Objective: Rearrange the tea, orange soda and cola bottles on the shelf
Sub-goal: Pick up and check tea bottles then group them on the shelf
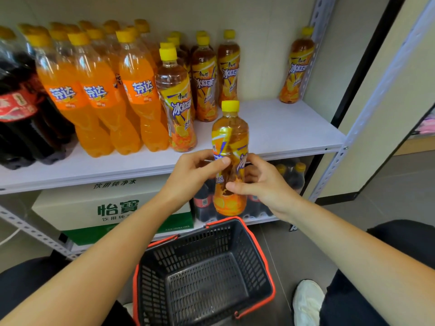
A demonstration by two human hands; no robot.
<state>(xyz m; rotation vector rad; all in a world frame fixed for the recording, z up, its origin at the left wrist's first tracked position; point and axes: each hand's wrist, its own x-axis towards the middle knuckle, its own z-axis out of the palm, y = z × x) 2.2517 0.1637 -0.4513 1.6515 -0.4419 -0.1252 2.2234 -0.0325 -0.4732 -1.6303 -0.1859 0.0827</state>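
I hold a yellow-capped tea bottle [229,142] upright in front of the white shelf [282,128], just below its front edge. My left hand [195,171] grips its middle from the left and my right hand [255,182] grips it from the right. On the shelf stand several tea bottles [177,100] in the middle, and one tea bottle [297,67] alone at the far right. Several orange soda bottles [98,90] stand left of the tea. Cola bottles [16,107] fill the far left.
A black basket with red rim [204,274] sits on the floor below my hands, nothing in it. The lower shelf holds a white and green water carton [110,208] and packed cola bottles [292,175]. A metal upright [367,109] bounds the shelf's right side.
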